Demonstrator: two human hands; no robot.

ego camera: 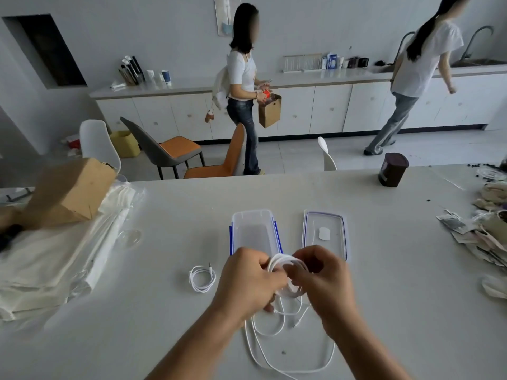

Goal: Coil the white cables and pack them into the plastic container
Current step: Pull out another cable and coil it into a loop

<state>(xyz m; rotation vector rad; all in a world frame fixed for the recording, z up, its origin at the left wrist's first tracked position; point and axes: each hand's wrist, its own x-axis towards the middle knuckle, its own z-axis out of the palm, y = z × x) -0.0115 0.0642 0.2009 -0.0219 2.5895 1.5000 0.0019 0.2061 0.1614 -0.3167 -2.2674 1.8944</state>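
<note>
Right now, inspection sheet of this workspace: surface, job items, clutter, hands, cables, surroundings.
Surface: white table.
Job's things: plastic container open, no cable seen inside; lid beside it.
Clutter: cardboard box on white sheets, left; brown tub; paper scraps, right.
Grippers: left hand and right hand both grip the half-wound cable.
Cables: coiled cable lies left of the hands; held cable's tail loose on table.
Surroundings: two people by the counter; chairs.

Dim, soft light; edges warped, perhaps blurred.
</note>
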